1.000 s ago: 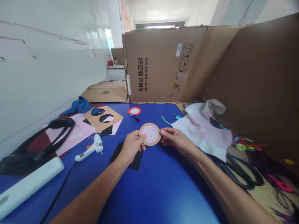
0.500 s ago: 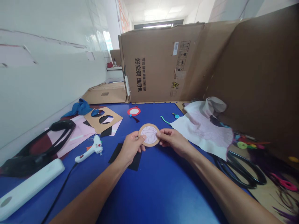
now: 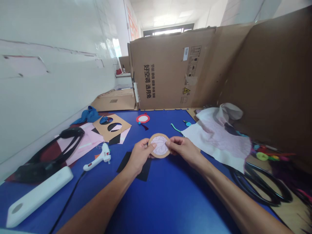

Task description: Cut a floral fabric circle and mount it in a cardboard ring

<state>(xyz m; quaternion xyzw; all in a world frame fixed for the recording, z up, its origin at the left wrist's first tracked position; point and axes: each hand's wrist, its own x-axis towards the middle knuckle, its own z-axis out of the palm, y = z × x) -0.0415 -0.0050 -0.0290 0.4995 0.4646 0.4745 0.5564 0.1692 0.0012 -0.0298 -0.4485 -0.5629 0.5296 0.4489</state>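
Observation:
A round cardboard ring with pale pink patterned fabric in it (image 3: 160, 145) is held above the blue table (image 3: 170, 198) between both hands. My left hand (image 3: 139, 155) pinches its left edge with thumb and fingers. My right hand (image 3: 183, 148) pinches its right edge, thumb on the front face. A black rectangle of felt or paper (image 3: 136, 164) lies on the table under my left hand.
A white glue gun (image 3: 98, 157) with a black cord lies left. Behind it are a cardboard sheet with round holes (image 3: 112, 127), pink paper, a blue cloth (image 3: 89, 114) and a red-rimmed disc (image 3: 142, 118). White patterned fabric (image 3: 219, 136) and black scissors lie right. Cardboard walls (image 3: 170, 74) stand behind.
Both hands have stayed on the ring; my right thumb has slid further onto its face. The view has shifted slightly as my head moved.

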